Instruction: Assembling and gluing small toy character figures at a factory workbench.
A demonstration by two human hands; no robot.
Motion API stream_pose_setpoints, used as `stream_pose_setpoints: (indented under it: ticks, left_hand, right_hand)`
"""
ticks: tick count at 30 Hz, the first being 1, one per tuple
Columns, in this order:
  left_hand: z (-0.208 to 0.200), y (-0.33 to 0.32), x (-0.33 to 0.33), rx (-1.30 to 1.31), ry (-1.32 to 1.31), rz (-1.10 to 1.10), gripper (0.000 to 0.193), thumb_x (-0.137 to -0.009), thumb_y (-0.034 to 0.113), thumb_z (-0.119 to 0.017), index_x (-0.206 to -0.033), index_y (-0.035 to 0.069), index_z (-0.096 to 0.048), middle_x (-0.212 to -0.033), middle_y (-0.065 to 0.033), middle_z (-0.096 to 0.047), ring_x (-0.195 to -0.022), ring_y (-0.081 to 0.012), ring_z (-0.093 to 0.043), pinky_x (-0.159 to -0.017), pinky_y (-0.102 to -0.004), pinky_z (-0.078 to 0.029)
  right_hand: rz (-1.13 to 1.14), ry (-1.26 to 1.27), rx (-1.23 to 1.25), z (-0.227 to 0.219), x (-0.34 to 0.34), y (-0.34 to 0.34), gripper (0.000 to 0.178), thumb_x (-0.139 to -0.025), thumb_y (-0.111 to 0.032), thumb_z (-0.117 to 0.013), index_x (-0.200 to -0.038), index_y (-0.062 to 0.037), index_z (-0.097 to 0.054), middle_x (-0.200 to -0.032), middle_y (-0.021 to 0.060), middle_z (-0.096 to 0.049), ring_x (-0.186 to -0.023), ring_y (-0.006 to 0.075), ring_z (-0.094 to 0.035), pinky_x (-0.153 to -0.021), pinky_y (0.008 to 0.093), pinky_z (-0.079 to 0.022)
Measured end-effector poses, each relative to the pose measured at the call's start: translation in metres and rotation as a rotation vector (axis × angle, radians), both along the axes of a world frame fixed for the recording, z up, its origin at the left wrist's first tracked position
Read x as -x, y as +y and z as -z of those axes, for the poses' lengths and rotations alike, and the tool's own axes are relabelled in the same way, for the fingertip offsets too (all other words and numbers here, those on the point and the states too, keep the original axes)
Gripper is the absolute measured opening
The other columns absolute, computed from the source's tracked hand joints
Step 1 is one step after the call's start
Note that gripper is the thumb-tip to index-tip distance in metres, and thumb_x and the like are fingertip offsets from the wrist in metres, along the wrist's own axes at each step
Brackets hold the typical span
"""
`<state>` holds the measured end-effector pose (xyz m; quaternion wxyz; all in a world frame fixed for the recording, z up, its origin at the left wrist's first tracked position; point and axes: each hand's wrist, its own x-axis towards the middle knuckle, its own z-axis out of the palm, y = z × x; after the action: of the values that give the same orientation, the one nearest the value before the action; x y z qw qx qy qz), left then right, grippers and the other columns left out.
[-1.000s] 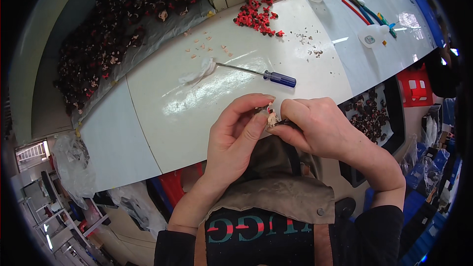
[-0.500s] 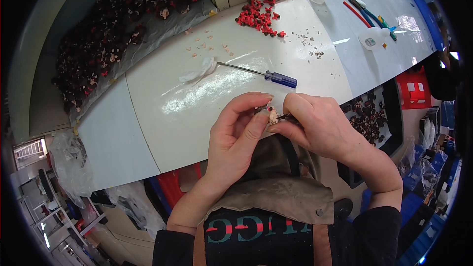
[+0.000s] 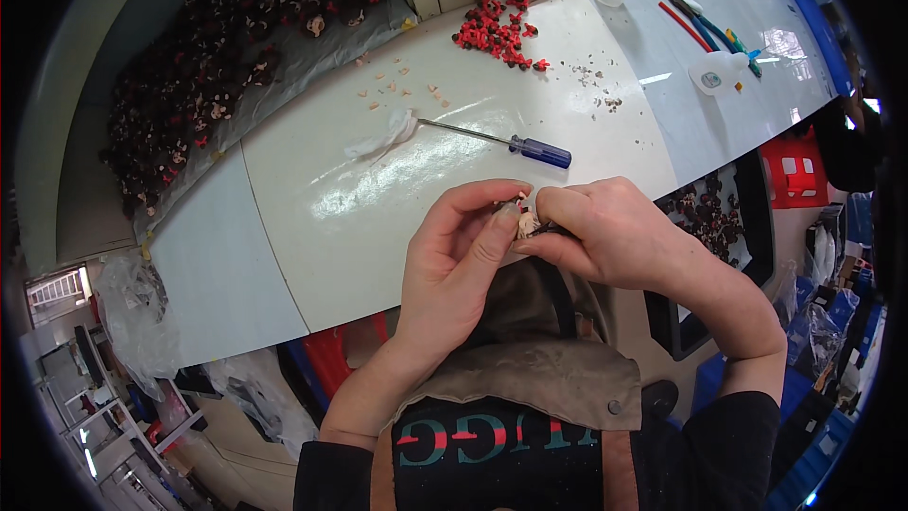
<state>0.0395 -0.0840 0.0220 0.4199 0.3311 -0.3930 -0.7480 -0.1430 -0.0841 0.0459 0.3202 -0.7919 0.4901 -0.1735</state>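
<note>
Right now, both hands meet just above the near edge of the tabletop [image 3: 312,255], right of that edge's middle. The left hand [image 3: 454,251] pinches a small pale, dark and red piece [image 3: 527,223] between thumb and fingertips. Its pale part faces the near edge and the right hand; the dark and red part points toward the far edge. The long axis seems to run roughly from far to near, but the fingers cover too much to be sure. The right hand [image 3: 605,232] is curled, thumb against forefinger, around a slim dark object [image 3: 551,228] that points left at the pale part; its kind cannot be told. Farther in, a screwdriver [image 3: 542,152] lies with its blue handle toward the right edge and its shaft reaching left to a white cloth [image 3: 386,134]. Small red-and-black parts [image 3: 497,33] lie heaped toward the far edge.
</note>
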Motion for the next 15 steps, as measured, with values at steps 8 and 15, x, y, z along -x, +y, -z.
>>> stream_pose_setpoints:
  ticks: [8,15]
  left_hand:
    - [-0.004,-0.001,0.003,-0.052,-0.006,-0.043,0.023,-0.094,0.008,-0.051,-0.116,0.000,-0.050,-0.113,-0.0077,-0.056,-0.102,-0.0109,-0.055,-0.090,-0.0245,-0.044]
    - [0.000,0.003,0.004,0.072,-0.041,-0.112,0.022,-0.094,0.006,-0.051,-0.115,0.000,-0.049,-0.112,-0.0066,-0.053,-0.101,-0.0104,-0.054,-0.089,-0.0241,-0.044]
  right_hand:
    - [0.048,0.024,0.041,-0.006,-0.003,0.000,0.027,-0.083,-0.025,-0.064,-0.078,-0.0024,-0.051,-0.066,0.0162,-0.057,-0.063,0.0373,-0.058,-0.054,0.0407,-0.045]
    - [0.089,0.023,-0.205,-0.016,-0.004,-0.002,0.031,-0.088,-0.027,-0.059,-0.079,-0.0001,-0.048,-0.064,0.0190,-0.055,-0.064,0.0401,-0.057,-0.054,0.0403,-0.043]
